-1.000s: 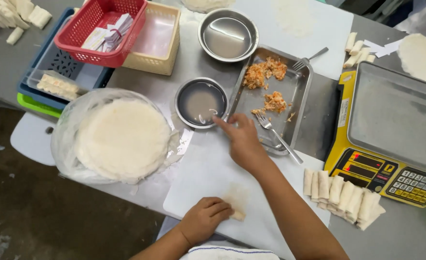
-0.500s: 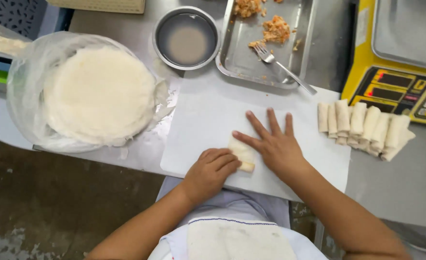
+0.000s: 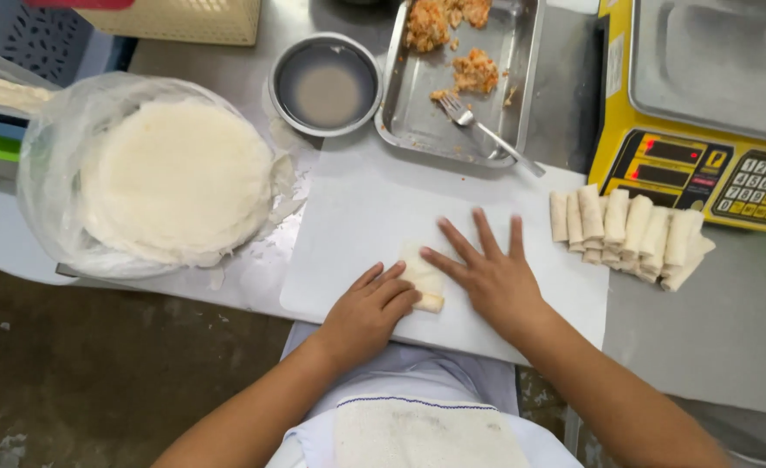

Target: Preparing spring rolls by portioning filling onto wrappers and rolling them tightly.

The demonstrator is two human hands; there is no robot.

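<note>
Steel tray (image 3: pixel 418 130) holds orange filling (image 3: pixel 474 71) and fork (image 3: pixel 487 132).

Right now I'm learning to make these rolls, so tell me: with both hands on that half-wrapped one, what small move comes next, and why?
Probably roll it forward once more. The roll on the white board lies between the left hand and the right hand, and it looks flatter and wider than the finished rolls stacked beside the scale, so some wrapper seems left to wind up.
</note>
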